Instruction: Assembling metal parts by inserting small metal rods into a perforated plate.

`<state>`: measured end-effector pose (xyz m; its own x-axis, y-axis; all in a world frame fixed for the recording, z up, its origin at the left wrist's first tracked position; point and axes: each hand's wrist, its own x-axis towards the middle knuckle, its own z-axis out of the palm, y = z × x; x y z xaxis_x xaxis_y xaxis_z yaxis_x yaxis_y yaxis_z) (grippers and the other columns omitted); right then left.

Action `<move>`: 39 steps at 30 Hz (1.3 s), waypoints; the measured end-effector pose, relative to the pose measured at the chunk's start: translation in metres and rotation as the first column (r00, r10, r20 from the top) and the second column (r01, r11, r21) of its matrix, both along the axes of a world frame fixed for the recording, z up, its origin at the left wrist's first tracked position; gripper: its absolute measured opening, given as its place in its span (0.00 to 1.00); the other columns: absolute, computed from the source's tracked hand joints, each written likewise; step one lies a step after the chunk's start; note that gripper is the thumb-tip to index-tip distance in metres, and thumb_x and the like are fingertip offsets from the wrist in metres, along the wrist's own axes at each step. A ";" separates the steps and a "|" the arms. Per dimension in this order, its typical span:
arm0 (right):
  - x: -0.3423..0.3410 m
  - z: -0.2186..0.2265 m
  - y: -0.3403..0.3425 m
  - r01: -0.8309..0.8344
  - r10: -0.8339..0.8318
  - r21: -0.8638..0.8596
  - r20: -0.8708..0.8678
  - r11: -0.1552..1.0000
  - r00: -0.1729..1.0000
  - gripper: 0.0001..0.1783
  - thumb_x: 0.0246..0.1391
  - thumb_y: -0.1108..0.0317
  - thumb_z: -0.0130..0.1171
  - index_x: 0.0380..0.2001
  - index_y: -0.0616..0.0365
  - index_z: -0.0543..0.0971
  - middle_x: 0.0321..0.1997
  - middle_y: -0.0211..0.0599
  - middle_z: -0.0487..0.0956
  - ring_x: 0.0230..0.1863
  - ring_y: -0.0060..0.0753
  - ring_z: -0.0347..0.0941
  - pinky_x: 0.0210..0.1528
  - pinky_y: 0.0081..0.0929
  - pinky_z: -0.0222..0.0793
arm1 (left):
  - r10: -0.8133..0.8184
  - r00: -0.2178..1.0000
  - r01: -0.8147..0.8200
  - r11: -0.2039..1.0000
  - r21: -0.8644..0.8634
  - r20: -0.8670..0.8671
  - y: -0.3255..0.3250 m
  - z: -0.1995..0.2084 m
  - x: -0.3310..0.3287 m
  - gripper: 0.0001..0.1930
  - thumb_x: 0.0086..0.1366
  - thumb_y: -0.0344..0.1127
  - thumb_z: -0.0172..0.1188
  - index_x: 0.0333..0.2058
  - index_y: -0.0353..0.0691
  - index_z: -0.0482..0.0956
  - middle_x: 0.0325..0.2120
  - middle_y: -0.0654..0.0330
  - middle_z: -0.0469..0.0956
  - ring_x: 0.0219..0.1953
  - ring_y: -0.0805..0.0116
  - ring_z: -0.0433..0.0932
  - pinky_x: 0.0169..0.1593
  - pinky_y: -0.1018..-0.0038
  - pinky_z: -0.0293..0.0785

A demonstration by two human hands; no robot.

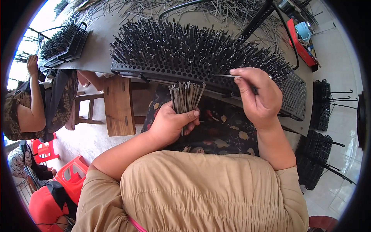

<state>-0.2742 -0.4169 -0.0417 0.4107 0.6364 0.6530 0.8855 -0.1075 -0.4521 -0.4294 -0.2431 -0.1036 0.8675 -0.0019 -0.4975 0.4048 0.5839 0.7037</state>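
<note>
My left hand (174, 120) is wrapped round a bundle of thin metal rods (185, 96), their looped ends pointing up and away from me. Between thumb and forefinger, my right hand (261, 92) pinches a single metal rod (224, 75) that points left. Its tip is close to the front of a black perforated rack (181, 73). Many dark rods (185, 42) with hooked or looped tops stand upright in the rack's holes. Bare holes show along its front edge and at its right end.
Loose metal strips (232, 15) lie scattered across the table behind. A second filled rack (63, 44) stands at far left near another person's arm (34, 89). A wooden stool (119, 106) and red plastic chairs (73, 174) are left; black racks (319, 158) stand right. A red tray (301, 44) holds a light-blue cup (303, 31).
</note>
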 end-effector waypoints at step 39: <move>-0.007 0.014 0.018 0.056 -0.065 -0.058 -0.150 0.997 0.987 0.14 0.56 0.85 0.54 0.46 0.65 0.75 0.35 0.37 0.82 0.38 0.22 0.79 0.38 0.16 0.72 | 0.052 0.999 -0.052 0.998 0.021 -0.008 -0.006 -0.001 -0.006 0.04 0.64 0.28 0.59 0.34 0.36 0.74 0.23 0.60 0.77 0.20 0.75 0.73 0.21 0.79 0.68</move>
